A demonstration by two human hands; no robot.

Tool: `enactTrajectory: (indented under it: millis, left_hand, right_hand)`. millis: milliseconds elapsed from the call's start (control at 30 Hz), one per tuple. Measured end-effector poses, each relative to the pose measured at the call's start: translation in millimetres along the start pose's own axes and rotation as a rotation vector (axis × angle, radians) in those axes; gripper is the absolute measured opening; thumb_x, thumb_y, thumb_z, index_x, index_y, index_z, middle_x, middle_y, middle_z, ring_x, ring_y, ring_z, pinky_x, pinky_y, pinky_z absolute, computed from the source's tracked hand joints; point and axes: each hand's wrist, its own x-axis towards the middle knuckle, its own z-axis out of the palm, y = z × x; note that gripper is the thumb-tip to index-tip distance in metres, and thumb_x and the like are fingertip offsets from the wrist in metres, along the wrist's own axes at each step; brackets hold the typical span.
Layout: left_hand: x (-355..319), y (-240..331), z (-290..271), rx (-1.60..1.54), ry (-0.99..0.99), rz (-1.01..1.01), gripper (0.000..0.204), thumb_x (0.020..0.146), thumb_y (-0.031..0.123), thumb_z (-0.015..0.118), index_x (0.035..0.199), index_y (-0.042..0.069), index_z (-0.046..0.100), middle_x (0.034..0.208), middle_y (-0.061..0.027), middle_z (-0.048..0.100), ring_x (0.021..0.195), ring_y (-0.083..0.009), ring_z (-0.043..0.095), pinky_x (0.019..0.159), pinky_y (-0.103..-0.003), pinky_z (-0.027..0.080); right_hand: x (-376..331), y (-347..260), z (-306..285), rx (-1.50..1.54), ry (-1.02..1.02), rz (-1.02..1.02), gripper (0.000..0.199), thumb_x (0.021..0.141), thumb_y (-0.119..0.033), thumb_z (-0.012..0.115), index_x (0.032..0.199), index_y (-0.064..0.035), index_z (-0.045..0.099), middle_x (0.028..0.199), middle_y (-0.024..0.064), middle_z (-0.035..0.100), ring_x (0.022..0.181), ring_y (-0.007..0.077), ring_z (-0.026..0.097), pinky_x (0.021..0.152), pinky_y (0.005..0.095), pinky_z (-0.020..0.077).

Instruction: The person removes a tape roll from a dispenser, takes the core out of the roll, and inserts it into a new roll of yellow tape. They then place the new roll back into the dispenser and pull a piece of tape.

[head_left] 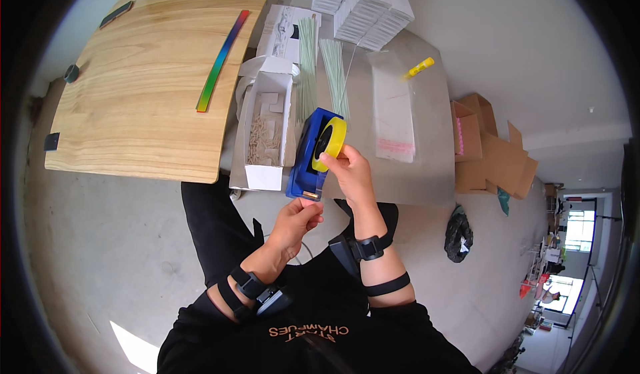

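A blue tape dispenser (308, 149) stands at the near edge of the grey table, carrying a roll of yellow tape (339, 136). My right hand (352, 174) grips the roll's near right side between thumb and fingers. Just below the dispenser's cutter end, my left hand (291, 229) is closed in a pinch; what its fingers hold, if anything, is too small to make out. Directly left of the dispenser sits an open white box (269, 174) with many small beige pieces inside.
Bundles of thin pale green sticks (307, 67) lie beyond the dispenser. To the right are clear plastic bags (393, 107) and a yellow marker-like tube (420, 67). White boxes (373, 14) are stacked at the back. A wooden board (147, 74) bears a rainbow-coloured strip (223, 61). Cardboard boxes (497, 157) stand right.
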Motion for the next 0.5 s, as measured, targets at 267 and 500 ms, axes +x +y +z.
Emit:
enactTrajectory:
  millis: [267,500]
  left_hand:
    - [10.1,1.1,-0.9,-0.068,0.018,0.010,0.012,0.084,0.016,0.063,0.084,0.010,0.054,0.079,0.0005,0.057,0.070,-0.0080,0.054,0.067,-0.021,0.042]
    - [13.7,-0.7,-2.5,-0.084,0.026,0.004,0.012,0.084,0.017,0.063,0.085,0.010,0.055,0.078,0.0015,0.057,0.069,-0.0075,0.054,0.067,-0.021,0.042]
  right_hand:
    - [15.5,7.2,2.6,-0.133,0.043,-0.026,0.026,0.078,-0.017,0.070,0.095,0.0013,0.062,0.083,0.0050,0.063,0.076,0.0099,0.057,0.072,0.0241,0.0447]
    - [19.0,8.3,3.2,-0.150,0.066,-0.044,0.029,0.076,-0.020,0.071,0.093,0.0013,0.062,0.079,0.0069,0.066,0.071,0.0120,0.061,0.067,0.0248,0.0476]
